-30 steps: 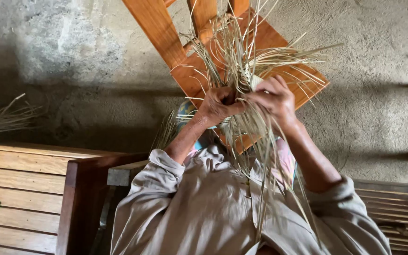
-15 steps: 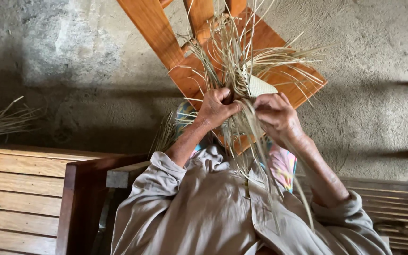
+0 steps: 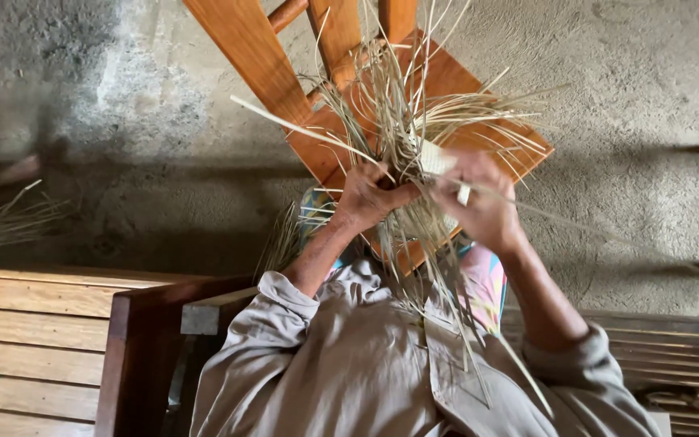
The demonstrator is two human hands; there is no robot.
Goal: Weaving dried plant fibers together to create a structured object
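Left hand [image 3: 370,198] and right hand [image 3: 483,206] grasp straw bundle [image 3: 402,129], its woven centre hidden behind them.

No packages, labels, signs, screens visible

You're gripping a bundle of dry straw strips [image 3: 402,133], pale tan and stiff, standing roughly upright; loose ends are fanning toward twelve and three o'clock, longer strands trailing toward five.

Dry, matt, fibrous straw strips [image 3: 402,121], centre frame; smooth, glossy varnished wooden chair [image 3: 317,137], upper centre; rough grey concrete floor [image 3: 641,89]; soft matt cloth shirt [image 3: 349,372]; planked wooden bench [image 3: 34,324], lower left.
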